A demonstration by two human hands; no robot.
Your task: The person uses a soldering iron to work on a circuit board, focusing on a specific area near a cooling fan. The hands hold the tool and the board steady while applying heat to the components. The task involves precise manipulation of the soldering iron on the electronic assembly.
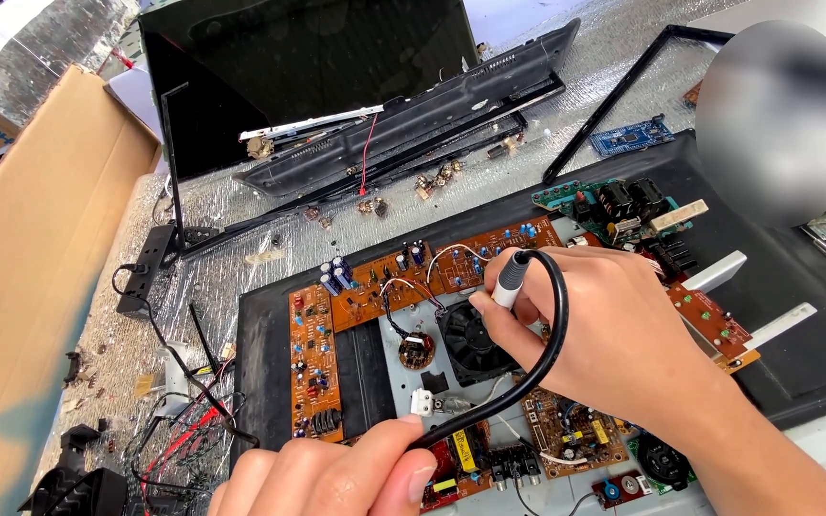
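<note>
My right hand (585, 325) grips a pen-shaped tool with a grey handle (507, 285), its tip pointing down near a small black fan (470, 336) on an open device. A thick black cable (552, 344) loops from the tool's top round to my left hand (336, 473), which pinches the cable at the bottom of the view. Orange-brown circuit boards (413, 272) with capacitors and thin wires surround the fan inside a black tray-like chassis (260, 334).
A black flat-screen panel (308, 57) and a detached black housing (413, 119) lie at the back on silver foil matting (222, 277). A cardboard box (31, 287) stands at the left. Loose black and red wires (174, 420) lie front left. A small blue board (631, 135) sits back right.
</note>
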